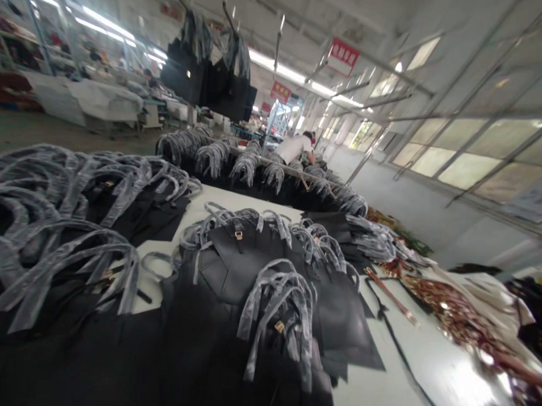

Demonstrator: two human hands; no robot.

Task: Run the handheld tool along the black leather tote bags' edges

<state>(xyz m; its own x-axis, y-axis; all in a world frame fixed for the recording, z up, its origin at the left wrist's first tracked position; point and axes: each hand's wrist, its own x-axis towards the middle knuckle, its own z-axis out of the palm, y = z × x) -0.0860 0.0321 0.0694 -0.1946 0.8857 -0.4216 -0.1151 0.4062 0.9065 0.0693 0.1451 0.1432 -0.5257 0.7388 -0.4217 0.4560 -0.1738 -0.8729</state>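
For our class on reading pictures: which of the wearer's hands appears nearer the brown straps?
Right, seemingly: the blurred right hand is at the picture's right edge, by the brown straps; the left hand cannot be made out.

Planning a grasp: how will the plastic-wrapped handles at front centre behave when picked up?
The handles should be springy rather than limp, since they hold curved arches. Their shiny, wrinkled plastic wrap may slip. The gold buckle between them might snag.
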